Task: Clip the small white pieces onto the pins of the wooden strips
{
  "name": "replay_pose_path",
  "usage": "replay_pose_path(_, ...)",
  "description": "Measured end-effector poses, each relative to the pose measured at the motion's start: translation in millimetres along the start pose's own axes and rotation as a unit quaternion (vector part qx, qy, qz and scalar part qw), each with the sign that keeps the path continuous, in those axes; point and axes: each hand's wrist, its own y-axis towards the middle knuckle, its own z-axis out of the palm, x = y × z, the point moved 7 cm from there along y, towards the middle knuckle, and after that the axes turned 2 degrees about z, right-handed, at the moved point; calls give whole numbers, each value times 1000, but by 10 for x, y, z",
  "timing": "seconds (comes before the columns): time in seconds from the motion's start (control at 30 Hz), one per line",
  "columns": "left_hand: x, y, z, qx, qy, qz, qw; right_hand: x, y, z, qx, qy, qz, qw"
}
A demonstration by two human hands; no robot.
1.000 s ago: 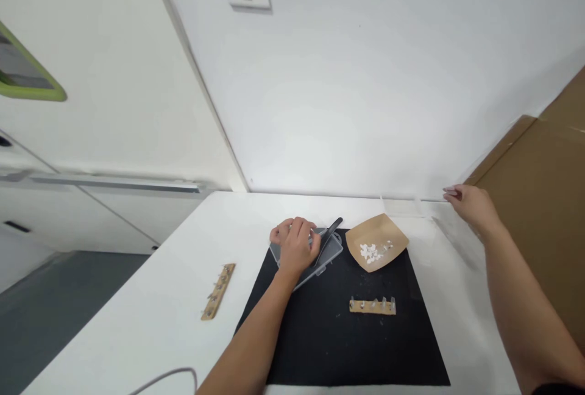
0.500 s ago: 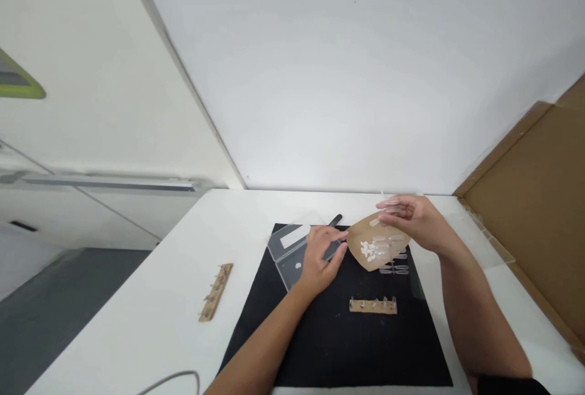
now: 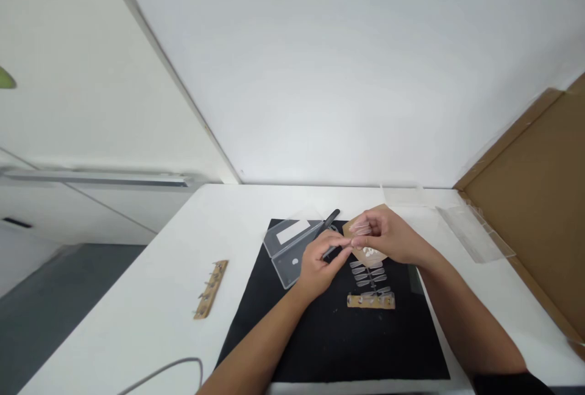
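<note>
Clear branched strip [image 3: 372,279], long axis slanting down-right toward wooden bar [image 3: 371,306]

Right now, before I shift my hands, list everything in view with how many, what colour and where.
wall: one, white, behind
cabinet panels: several, off-white, left
green object: one, left edge, cut off
floor: grey, lower left
table: one, white
cable: one, grey, front left
cardboard: brown, right
plastic sheets: count unclear, transparent, back right
mat: one, black, on table
wooden strips: two, tan; mat and table's left
case: one, transparent, open, mat's back left
dark tool: one, across case
tray: one, brown, behind right hand
white bits: many, in tray
leaf-shaped pieces: many, transparent, at and below right hand
left hand: one, centre
right hand: one, fingertips by left's
</note>
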Motion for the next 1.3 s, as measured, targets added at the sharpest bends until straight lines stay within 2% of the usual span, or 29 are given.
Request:
replay_pose_path(0.27, -131, 47, -76, -29, 103, 92, 990, -51, 53, 20, 38, 23, 24, 999)
replay_pose_path(0.37, -152, 45, -118, -59, 132, 111, 983, -61, 59, -59, 46, 31, 30, 998)
replay_pose_path(0.43, -124, 44, -124, -68, 136, 109, 982, -44, 40, -206, 21, 30, 23, 999)
replay_pose_path(0.53, -86, 37, -137, -83, 134, 116, 981, -35, -67, -661, -94, -23, 22, 995)
replay_pose_path(0.6, -68, 33, -145, -88, 132, 120, 980, -43, -227, -1097, -212, -91, 24, 973)
replay_pose_path(0.67, -40, 31, -150, -86, 135, 107, 981, -60, -468, -1559, -339, -154, 20, 928)
replay_pose_path(0.73, -3, 25, -157, -84, 136, 84, 984, -144, -752, -1978, -447, -216, 48, 867)
replay_pose_path(0.8, 38, 15, -159, -83, 130, 59, 986, -271, -1015, -2318, -516, -269, 85, 809)
replay_pose_path(0.87, 74, 4, -150, -79, 113, 39, 990, -431, -1229, -2589, -552, -308, 133, 763)
replay_pose_path(0.93, 107, -3, -135, -75, 93, 17, 993, -627, -1381, -2801, -557, -335, 204, 732)
replay_pose_path(0.97, 124, -5, -128, -75, 84, 5, 994, -712, -1427, -2880, -553, -339, 223, 728)
replay_pose_path(1.13, 193, -18, -124, -80, 72, -42, 993, -1065, -1496, -3088, -501, -349, 304, 731)
replay_pose_path(1.3, 210, -21, -90, -41, 73, -33, 996, -1299, -1502, -3175, -450, -367, 360, 730)
